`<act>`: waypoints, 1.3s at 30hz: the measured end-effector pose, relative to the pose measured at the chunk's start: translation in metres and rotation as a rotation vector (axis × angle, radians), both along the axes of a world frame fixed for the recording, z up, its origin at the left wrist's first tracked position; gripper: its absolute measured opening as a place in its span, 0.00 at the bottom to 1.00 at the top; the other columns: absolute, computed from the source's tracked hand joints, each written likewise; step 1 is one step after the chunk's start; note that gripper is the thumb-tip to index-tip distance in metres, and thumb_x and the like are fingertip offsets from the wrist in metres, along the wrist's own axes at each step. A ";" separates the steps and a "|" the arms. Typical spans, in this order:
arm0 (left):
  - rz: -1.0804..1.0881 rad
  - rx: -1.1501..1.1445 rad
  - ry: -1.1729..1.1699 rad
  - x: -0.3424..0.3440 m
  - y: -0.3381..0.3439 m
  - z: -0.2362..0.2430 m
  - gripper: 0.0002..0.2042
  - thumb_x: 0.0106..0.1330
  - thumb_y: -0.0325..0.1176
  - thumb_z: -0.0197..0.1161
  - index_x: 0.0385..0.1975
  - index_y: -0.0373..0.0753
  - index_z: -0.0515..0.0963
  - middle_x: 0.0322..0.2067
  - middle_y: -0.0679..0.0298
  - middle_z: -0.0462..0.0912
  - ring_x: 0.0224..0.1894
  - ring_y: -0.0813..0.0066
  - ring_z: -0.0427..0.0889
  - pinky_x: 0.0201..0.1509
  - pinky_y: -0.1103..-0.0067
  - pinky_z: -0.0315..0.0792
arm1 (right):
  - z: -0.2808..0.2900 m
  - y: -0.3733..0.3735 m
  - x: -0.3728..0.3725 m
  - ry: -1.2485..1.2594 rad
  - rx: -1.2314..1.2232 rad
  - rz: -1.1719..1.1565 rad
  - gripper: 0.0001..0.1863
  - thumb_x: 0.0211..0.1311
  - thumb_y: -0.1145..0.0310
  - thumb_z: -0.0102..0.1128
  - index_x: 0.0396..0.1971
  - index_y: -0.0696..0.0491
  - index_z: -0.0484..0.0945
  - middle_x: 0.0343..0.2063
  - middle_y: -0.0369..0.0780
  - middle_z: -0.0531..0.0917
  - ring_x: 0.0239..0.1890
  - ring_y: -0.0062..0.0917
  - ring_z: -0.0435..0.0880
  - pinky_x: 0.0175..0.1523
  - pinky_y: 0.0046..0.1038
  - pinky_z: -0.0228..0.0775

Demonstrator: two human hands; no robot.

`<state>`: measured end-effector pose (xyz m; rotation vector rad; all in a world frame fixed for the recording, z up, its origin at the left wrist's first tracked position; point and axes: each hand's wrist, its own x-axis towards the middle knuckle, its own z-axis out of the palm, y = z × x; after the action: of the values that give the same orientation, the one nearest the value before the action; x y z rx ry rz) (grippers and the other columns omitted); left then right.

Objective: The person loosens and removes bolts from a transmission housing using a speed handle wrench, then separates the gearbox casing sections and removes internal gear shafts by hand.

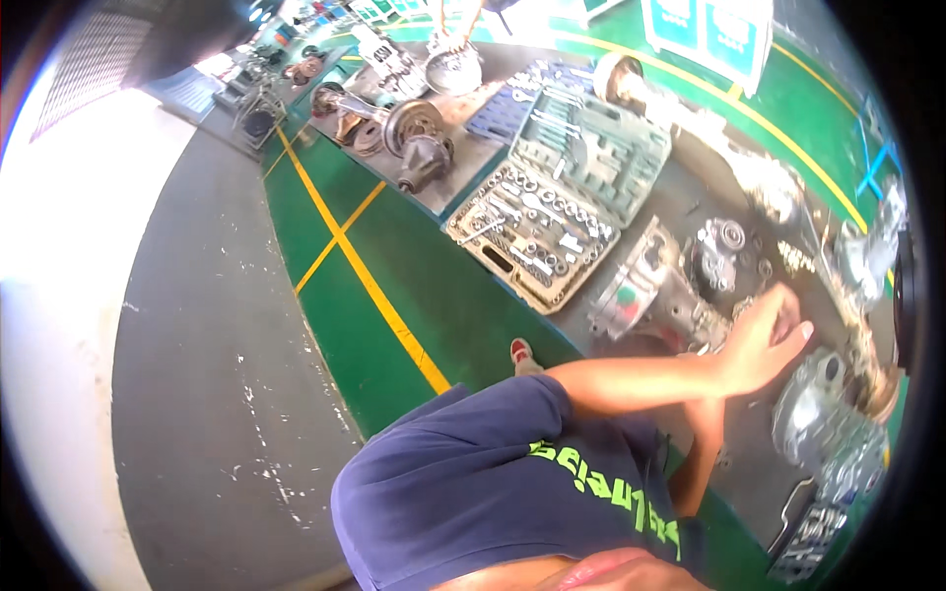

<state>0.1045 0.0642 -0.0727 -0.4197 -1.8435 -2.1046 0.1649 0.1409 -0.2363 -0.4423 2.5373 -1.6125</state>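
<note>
1. While one workbench [749, 483] bears everything, its parts lie separate, so the work looks partly through: dismantled, I judge, with joining up not yet done.
2. One long axle assembly [764, 182] runs along the far side.
3. One tool case [591, 148] lies open, lid back, its tray mostly filled; sockets are too many to count.
4. Three castings lie near the hands: a gear housing [645, 281] (the piece with green and red spots) just beyond the left forearm, a smaller casting [724, 251] beside it, and a bell-shaped housing [818, 409] to the right.
5. Two hands: the left hand [761, 345] has bent fingers, thumb apart; I cannot tell whether it grips anything. The right hand is hidden behind it, its fingers unreadable.
6. Small metal parts [794, 258] lie loose, too blurred to count; whether they remain to be fitted is unclear.
</note>
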 end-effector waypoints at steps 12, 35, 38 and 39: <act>-0.145 -0.129 -0.094 -0.030 -0.007 -0.008 0.15 0.67 0.33 0.53 0.18 0.32 0.68 0.12 0.52 0.64 0.13 0.62 0.64 0.21 0.68 0.61 | 0.029 0.045 -0.018 -0.044 -0.293 -0.426 0.12 0.74 0.63 0.53 0.37 0.58 0.76 0.10 0.31 0.69 0.11 0.14 0.67 0.18 0.20 0.56; -0.538 -0.541 -0.089 -0.021 0.049 -0.035 0.17 0.59 0.45 0.58 0.28 0.35 0.82 0.25 0.48 0.83 0.33 0.49 0.84 0.40 0.65 0.77 | 0.024 -0.021 -0.068 -0.505 -0.105 -0.278 0.16 0.71 0.60 0.51 0.35 0.58 0.79 0.18 0.36 0.79 0.19 0.27 0.78 0.28 0.33 0.71; -0.472 -0.880 0.023 -0.018 0.043 -0.027 0.16 0.61 0.43 0.58 0.37 0.37 0.84 0.30 0.52 0.86 0.34 0.60 0.86 0.39 0.70 0.77 | 0.002 0.035 -0.090 -0.416 -0.378 -0.468 0.19 0.71 0.58 0.51 0.25 0.56 0.79 0.18 0.36 0.78 0.18 0.25 0.77 0.26 0.30 0.68; -0.518 -0.551 0.025 -0.037 0.042 -0.044 0.16 0.62 0.42 0.57 0.37 0.37 0.85 0.29 0.53 0.86 0.32 0.66 0.86 0.36 0.71 0.76 | -0.021 0.065 -0.082 -0.351 -0.679 -0.479 0.18 0.72 0.59 0.51 0.26 0.55 0.78 0.17 0.36 0.78 0.18 0.24 0.77 0.25 0.29 0.67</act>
<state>0.0671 0.1058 -0.1168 -1.1533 -2.4945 -1.8037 0.0830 0.2061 -0.2569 0.4205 1.8694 -2.4460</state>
